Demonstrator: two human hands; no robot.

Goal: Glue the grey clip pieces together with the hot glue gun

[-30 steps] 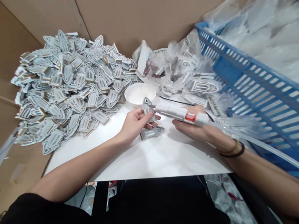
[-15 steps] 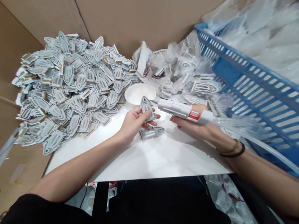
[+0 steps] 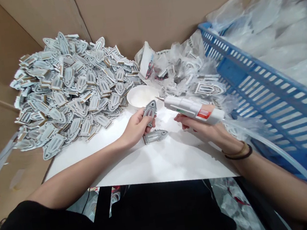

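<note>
My left hand [image 3: 135,130] is closed on a small grey-white pointed-arch piece [image 3: 150,111], gripped between thumb and fingers with its tip up and leaning right. In my right hand [image 3: 208,128] is a white glue gun [image 3: 184,107] with a red label. Its thin metal nozzle points left, a short gap from the held piece. A long translucent glue stick [image 3: 275,146] trails from its back end. Flat on the white table [image 3: 160,166], just below my left fingers, lies a second arch piece [image 3: 157,136].
A large heap of similar arch pieces [image 3: 77,90] covers the table's left and back. A white bowl [image 3: 130,92] stands behind my left hand. Clear plastic bags with pieces [image 3: 184,68] lie back right, beside a blue crate [image 3: 238,74] holding more plastic bags [image 3: 286,39]. Cardboard walls [image 3: 143,11] enclose the back.
The held piece has turned from facing me to a rightward tilt, and my left fingers have curled in behind it. The glue gun has shifted slightly right, its nozzle now apart from the piece.
</note>
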